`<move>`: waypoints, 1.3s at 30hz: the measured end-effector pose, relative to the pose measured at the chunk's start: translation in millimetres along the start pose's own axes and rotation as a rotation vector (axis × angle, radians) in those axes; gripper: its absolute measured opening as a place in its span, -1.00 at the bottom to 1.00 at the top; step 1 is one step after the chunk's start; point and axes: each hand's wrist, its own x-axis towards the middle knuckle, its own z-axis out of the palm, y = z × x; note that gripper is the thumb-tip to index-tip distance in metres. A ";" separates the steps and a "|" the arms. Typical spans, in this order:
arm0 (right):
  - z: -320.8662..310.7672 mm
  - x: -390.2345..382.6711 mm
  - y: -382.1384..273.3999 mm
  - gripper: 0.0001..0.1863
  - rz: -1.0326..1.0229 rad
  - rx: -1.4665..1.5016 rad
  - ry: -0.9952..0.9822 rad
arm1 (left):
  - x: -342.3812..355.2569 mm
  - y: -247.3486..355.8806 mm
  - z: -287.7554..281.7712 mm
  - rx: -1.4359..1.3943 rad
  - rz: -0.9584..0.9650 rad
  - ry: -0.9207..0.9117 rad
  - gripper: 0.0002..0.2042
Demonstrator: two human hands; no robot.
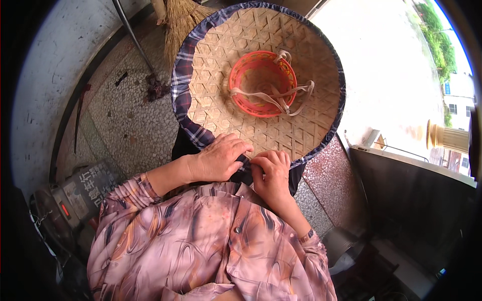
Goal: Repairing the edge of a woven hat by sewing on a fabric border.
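Note:
A round woven bamboo hat (316, 75) lies underside up over my dark-clad legs, edged with navy plaid cloth. At its centre is a red plastic ring-like insert (251, 61) with beige straps (296, 93) looped across it. Both hands are at the near edge: my left hand (218, 158) has its fingers bent onto the cloth binding (193, 130), and just to its right my right hand (271, 175) grips the same binding with curled fingers. The exact spot between the fingertips is partly hidden.
A straw broom (178, 27) and a dark-handled tool (135, 47) stand behind the hat on speckled flooring (120, 110). At lower left is a dark vehicle-like object (75, 200); at right, a dark low panel (406, 195) borders a bright opening with greenery outside.

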 end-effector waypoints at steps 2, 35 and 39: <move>1.8 0.2 0.1 -0.87 -0.009 -0.016 0.002 | 1.8 -2.1 1.2 -0.030 0.003 0.002 -0.54; -4.3 -21.5 -18.4 -0.70 -0.033 -0.069 -0.025 | 54.6 -8.8 -1.6 -0.503 -0.407 -0.566 -0.46; 0.5 -20.0 -13.1 -0.72 -0.020 -0.053 -0.072 | 39.0 -14.3 1.5 -0.368 -0.364 -0.410 -0.49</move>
